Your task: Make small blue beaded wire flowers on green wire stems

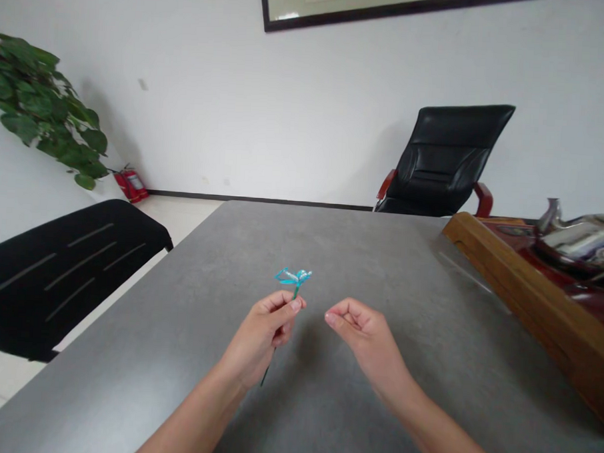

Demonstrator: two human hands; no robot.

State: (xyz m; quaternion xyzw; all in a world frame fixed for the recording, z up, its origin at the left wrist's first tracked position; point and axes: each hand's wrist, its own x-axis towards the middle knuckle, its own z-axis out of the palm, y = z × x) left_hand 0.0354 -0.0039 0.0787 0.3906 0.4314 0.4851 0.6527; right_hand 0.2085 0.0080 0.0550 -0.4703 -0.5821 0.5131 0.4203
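A small turquoise flower (298,277) with looped, shiny petals and a thin green stem stands nearly upright above the grey table. My left hand (270,325) pinches the stem just under the petals, and the stem's lower end sticks out below the fingers, leaning down to the left. To the right of the flower, apart from it, is my right hand (360,329), its thumb and index fingertips pressed together. Whether anything tiny sits between those fingertips cannot be made out.
The grey table (341,241) spreads out ahead. A wooden tea tray (524,289) bearing a metal kettle (586,242) lines its right side. Beyond are a black office chair (445,152), a mesh chair back (75,263), a plant (47,108) and a red fire extinguisher (131,184).
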